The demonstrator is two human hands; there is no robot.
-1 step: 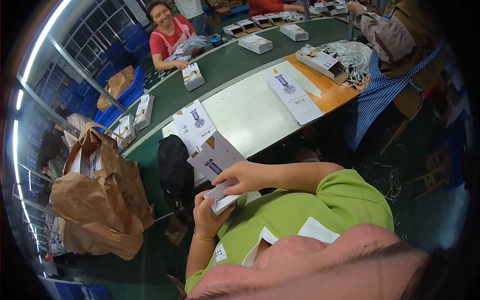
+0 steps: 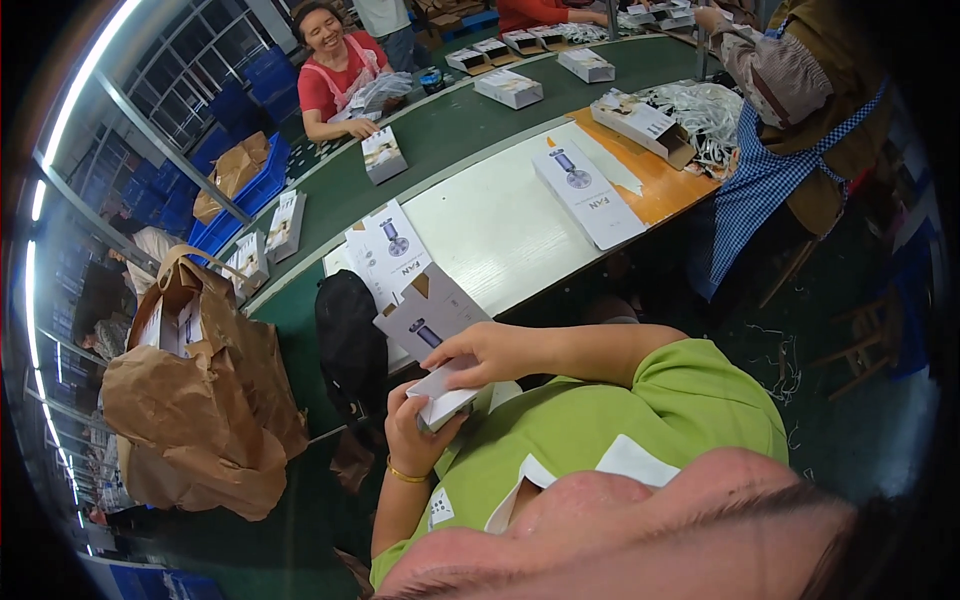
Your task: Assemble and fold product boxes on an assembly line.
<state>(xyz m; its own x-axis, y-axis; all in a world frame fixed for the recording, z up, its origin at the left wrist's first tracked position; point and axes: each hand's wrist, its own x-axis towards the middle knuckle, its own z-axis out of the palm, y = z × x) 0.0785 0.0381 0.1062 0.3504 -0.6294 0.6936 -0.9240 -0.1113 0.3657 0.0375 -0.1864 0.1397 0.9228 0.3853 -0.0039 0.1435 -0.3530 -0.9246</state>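
Close to my chest, a small white carton (image 2: 446,394) is held between my two hands. My left hand (image 2: 412,440), with a yellow band at the wrist, wraps its lower left side. The fingers of my right hand (image 2: 485,352) press down on its upper end from the other side. Just beyond my hands, a white box printed with a purple fan (image 2: 432,312) leans with its end flaps raised. Behind that box, a second white fan box (image 2: 392,250) lies on the white tabletop (image 2: 485,235).
A black bag (image 2: 352,340) sits at the table's left end, beside a large brown paper sack (image 2: 205,420). Another fan box (image 2: 588,190) lies right. The green conveyor (image 2: 440,135) carries several boxes; a co-worker's hand (image 2: 362,128) touches one. A person in a checked apron (image 2: 745,200) works at right.
The boxes on the conveyor have shifted slightly to the left. The upper end of the carton in my hands looks a little flatter under my right fingers.
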